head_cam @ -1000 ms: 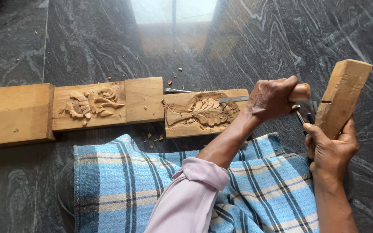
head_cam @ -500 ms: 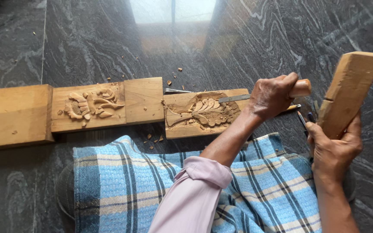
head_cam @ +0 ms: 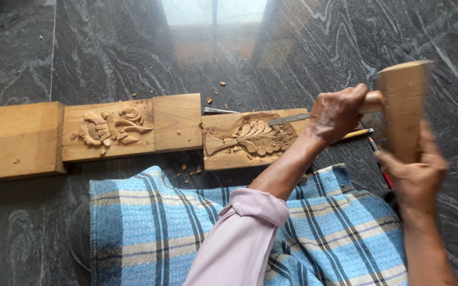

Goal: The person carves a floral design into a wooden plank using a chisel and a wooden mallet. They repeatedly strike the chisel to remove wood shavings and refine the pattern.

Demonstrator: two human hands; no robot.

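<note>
My left hand (head_cam: 337,114) grips a wooden-handled chisel (head_cam: 288,119). Its steel blade rests on the leaf carving of a small wooden block (head_cam: 250,139) lying on the floor. My right hand (head_cam: 414,175) holds a rectangular wooden mallet (head_cam: 401,106) upright, its face right at the end of the chisel handle (head_cam: 373,100). The mallet and right hand are motion-blurred. A pink sleeve covers my left upper arm.
To the left lies a longer plank with a floral carving (head_cam: 112,127), butted against a plain wooden block (head_cam: 17,140). A blue plaid cloth (head_cam: 144,228) covers my lap. Wood chips (head_cam: 189,169) dot the dark marble floor. Other tools (head_cam: 380,159) lie under the mallet; a metal tool (head_cam: 218,110) lies behind the block.
The mallet has swung left and down from a tilted position at the right to the chisel handle's end. The left hand and chisel stay on the carving.
</note>
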